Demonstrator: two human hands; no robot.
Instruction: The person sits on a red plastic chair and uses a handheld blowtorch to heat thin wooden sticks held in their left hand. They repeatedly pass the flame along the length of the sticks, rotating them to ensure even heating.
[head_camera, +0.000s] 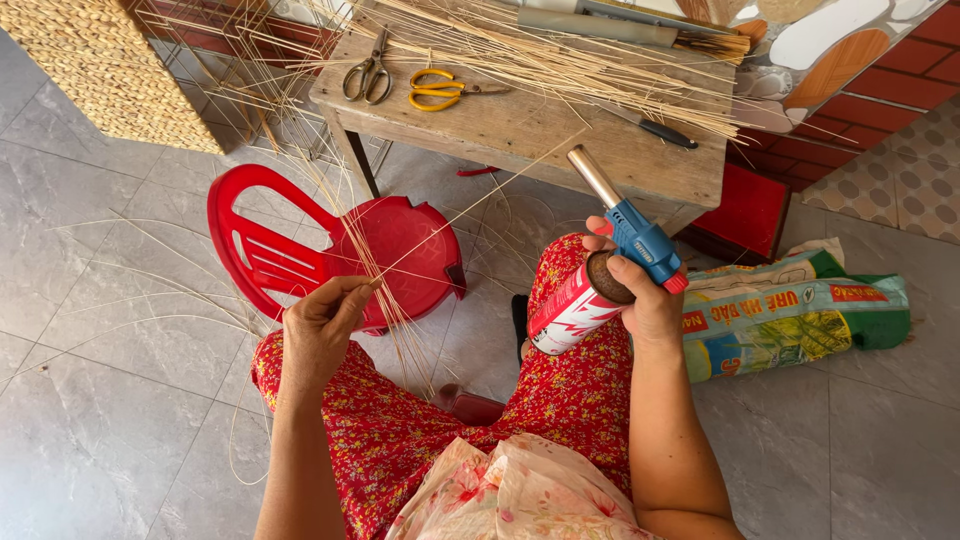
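My right hand (648, 296) grips a blue gas torch head (640, 238) with a metal nozzle pointing up and left, mounted on a red and white gas can (566, 308) that rests over my right thigh. My left hand (320, 330) pinches a bundle of thin pale straw stalks (372, 262); the stalks run upward past a small red plastic chair (300, 255) and downward between my knees. I sit in red flowered trousers.
A low wooden table (560, 135) ahead carries more straw, grey scissors (368, 76), yellow-handled scissors (440, 90) and a black-handled knife (665, 133). A printed green sack (800, 310) lies at the right. A woven basket (110, 65) stands upper left. Loose stalks litter the grey tiles.
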